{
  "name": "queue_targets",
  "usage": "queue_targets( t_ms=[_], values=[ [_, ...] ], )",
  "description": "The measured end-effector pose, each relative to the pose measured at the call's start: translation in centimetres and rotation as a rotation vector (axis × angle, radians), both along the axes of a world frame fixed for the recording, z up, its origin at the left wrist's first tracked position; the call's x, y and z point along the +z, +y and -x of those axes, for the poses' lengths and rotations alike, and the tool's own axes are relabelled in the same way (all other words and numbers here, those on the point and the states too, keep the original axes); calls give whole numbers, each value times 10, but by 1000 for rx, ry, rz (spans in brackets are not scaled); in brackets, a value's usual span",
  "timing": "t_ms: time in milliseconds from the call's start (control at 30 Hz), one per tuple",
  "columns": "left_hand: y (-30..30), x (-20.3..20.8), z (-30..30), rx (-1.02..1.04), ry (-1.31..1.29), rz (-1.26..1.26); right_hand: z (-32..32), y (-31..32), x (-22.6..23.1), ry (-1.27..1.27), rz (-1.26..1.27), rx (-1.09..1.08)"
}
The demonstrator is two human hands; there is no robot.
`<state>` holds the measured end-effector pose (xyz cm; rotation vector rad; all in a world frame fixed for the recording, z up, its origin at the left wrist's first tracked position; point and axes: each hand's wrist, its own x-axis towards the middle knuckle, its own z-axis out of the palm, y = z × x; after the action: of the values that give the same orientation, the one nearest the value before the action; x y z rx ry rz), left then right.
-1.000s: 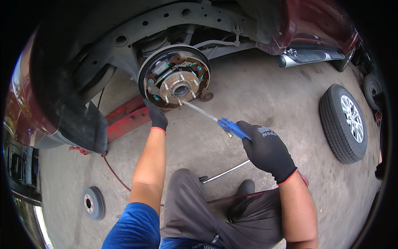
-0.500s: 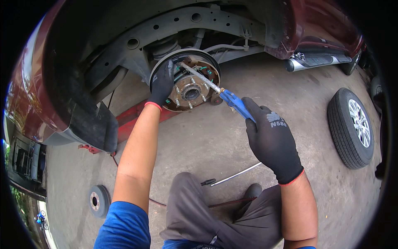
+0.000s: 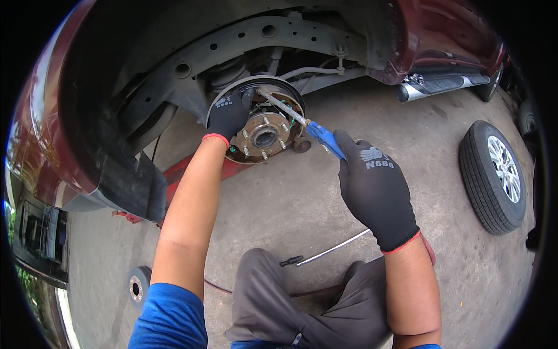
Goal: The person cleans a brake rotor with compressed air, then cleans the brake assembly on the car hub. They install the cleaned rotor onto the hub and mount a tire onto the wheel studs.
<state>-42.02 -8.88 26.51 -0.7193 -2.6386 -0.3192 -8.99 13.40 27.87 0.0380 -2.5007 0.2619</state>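
Note:
The exposed drum brake assembly (image 3: 283, 93) has a rusty wheel hub (image 3: 265, 137) with several studs at its middle. My right hand (image 3: 375, 189), in a black glove with a red cuff, is closed round the handle of a blue-handled tool (image 3: 319, 135) with a long metal shaft. The shaft slants up and left, its end at the top of the brake assembly. My left hand (image 3: 229, 113), gloved alike, is at the upper left of the assembly, fingers bent in beside the shaft's end. What those fingers grip is hidden.
A red jack (image 3: 180, 168) reaches under the dark red vehicle (image 3: 447, 35). On the concrete are a wheel with tyre (image 3: 491, 177) at right, a brake drum (image 3: 139, 285) at lower left, a long metal bar (image 3: 331, 248) and a red hose (image 3: 317, 292) by my legs.
My left hand's fingers, stretched upward before, now bend right toward the shaft's end. My right hand and the tool have shifted slightly left. The view has moved a little.

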Motion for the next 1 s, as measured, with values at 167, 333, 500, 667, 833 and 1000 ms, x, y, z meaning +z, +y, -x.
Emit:
queue_targets(
  t_ms=[167,333,500,667,833,1000],
  values=[
    [46,7,3,-114,235,202,-6,22,-3,60,-6,-43],
    [85,13,-13,-4,45,349,-15,32,-3,43,-37,-57],
    [74,11,-16,-186,134,298,-15,34,3,-17,-45,-76],
    [29,9,2,-135,14,-36,-3,20,12,30,-48,-11],
    [-25,-12,3,-102,44,-212,15,-12,25,64,-123,93],
    [-59,-36,-11,85,-42,-433,19,-31,31,36,-197,145]
  ],
)
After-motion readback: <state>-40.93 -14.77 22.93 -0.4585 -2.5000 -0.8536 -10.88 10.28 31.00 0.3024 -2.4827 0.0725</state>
